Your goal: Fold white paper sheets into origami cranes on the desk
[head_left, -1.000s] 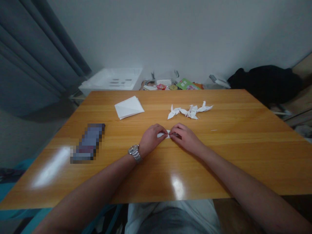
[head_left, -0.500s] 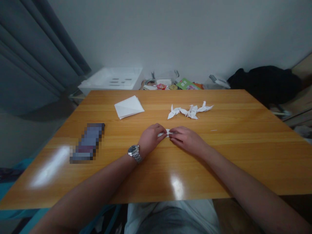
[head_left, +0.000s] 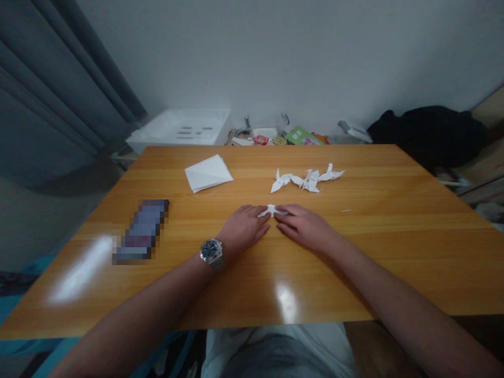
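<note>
Beyond the far edge of a wooden table sits a white slotted tray, its contents not discernible. A small, white folded paper lies mid-table between the hands, its long axis running left to right, its ends partly covered. The left hand and right hand press it with outstretched fingers, thumbs apart, neither gripping.
</note>
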`<state>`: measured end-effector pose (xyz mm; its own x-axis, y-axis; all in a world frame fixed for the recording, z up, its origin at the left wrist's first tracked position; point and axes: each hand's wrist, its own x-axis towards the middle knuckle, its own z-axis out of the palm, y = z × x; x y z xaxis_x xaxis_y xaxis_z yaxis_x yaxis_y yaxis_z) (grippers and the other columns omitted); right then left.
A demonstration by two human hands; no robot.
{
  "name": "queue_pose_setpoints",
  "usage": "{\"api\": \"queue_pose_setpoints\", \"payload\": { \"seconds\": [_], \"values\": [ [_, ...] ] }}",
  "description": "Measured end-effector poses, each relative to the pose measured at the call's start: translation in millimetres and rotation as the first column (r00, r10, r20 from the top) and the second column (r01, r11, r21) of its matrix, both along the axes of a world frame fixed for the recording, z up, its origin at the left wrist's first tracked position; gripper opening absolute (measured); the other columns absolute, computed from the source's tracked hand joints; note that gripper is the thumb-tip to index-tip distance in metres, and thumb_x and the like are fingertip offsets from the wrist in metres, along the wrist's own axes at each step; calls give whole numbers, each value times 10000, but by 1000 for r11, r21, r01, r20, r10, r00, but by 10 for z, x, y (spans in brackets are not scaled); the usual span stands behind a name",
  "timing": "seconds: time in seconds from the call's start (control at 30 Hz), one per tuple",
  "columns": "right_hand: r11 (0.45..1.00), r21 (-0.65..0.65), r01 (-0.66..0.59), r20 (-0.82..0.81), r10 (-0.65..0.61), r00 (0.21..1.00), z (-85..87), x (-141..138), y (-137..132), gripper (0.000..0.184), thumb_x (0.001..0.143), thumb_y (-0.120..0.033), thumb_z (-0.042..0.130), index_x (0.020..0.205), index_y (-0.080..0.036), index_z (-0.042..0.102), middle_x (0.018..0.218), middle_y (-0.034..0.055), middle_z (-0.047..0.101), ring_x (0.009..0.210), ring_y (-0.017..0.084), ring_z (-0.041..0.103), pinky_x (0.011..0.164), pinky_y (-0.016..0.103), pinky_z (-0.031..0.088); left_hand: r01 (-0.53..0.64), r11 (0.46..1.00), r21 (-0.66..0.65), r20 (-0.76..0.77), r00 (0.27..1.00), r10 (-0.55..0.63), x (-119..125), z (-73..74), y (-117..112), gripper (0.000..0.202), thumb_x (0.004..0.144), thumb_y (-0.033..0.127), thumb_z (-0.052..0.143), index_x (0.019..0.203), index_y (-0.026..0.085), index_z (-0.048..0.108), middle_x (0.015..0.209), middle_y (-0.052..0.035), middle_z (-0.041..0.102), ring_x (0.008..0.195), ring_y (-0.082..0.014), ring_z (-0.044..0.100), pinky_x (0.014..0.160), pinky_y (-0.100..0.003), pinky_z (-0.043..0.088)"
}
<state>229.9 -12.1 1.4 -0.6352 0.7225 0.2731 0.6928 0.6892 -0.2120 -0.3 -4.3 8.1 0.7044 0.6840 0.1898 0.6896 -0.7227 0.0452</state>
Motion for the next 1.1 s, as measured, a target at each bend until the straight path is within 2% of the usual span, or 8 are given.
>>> {"api": "queue_pose_setpoints", "payload": {
  "seconds": [0.17,0.33,0.47,0.8,1.1],
  "values": [
    [999,-33,3,12,-3,1000,26,-4,-10,341,990,-280,517,1265,-149,671,1349,153,612,1225,282,578,1043,440,490,-26,999,-18,-37,999,26,-20,45,-32,383,996,362,485,1315,192,611,1339,-115,601,1164,-271,597,1021,-425,471],
    [999,-41,3,-4,-3,1000,18,8,-16,337,984,-275,525,1260,-155,676,1351,161,610,1225,290,582,1038,457,494,-22,991,-132,19,999,25,-67,82,-25,401,1031,367,396,1319,183,606,1362,-105,608,1177,-227,618,1018,-357,490],
    [999,-41,1,-19,-1,1000,5,22,-19,343,980,-283,529,1269,-164,672,1357,167,608,1231,299,580,1024,480,503,-20,982,-188,58,998,31,-113,97,-9,416,1040,394,361,1310,209,617,1414,-66,585,1184,-224,633,1009,-346,504],
    [1000,-25,7,5,-7,1000,1,14,-28,354,991,-325,517,1278,-173,659,1335,151,628,1190,280,611,1009,449,513,9,986,-165,-13,1000,-11,-109,104,-10,382,1025,360,396,1298,197,607,1412,-97,576,1097,-231,668,908,-339,541],
    [1000,-3,18,-1,-18,1000,-6,-6,-39,372,989,-351,525,1309,-190,625,1312,138,640,1173,284,615,984,460,530,-1,991,-134,-30,1000,-3,-82,117,-30,383,1025,345,400,1321,178,578,1382,-103,595,1149,-254,637,933,-369,540]
  ]
}}
